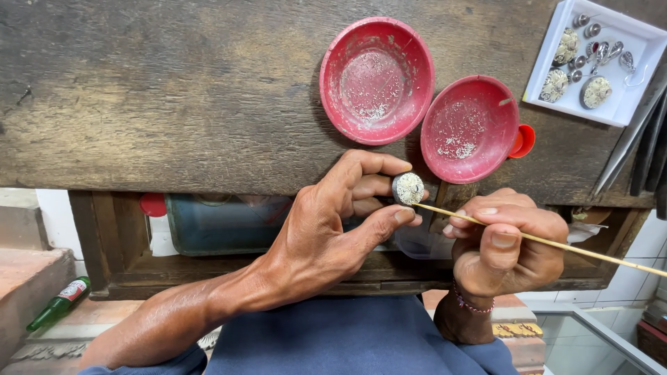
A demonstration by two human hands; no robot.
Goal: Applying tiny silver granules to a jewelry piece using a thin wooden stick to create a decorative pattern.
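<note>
Two bare hands work just off the near edge of a worn wooden worktop (174, 104). The left hand (326, 229) is closed around one small round ornament (408, 188), pinched between thumb and fingertips, its pale, grainy face turned up. The right hand (507, 243) is curled tight on a single thin wooden stick (556, 244), whose tip touches the ornament's lower edge — the rest of the stick runs out to the right past the hand. A beaded bracelet (474, 303) circles the right wrist.

On the worktop beyond the hands stand two shallow red dishes side by side, rims nearly touching. The larger dish (376, 80) holds a thin scatter of tiny pale grains, thickest near its lower middle; the smaller dish (470, 128), closer to the near edge, holds a similar sprinkling gathered low in the bowl. One small red cap (524, 141) sits against the smaller dish's right side.

At the far right corner lies one white rectangular tray (556, 90) carrying silver-coloured jewellery pieces — three larger round ones with pale faces and several smaller parts, too small to count surely. Dark metal tools (643, 139) lean along the right edge.

Under the worktop, an open shelf (125, 271) shows a clear box (222, 226). One green bottle (59, 303) lies on the floor at lower left.
</note>
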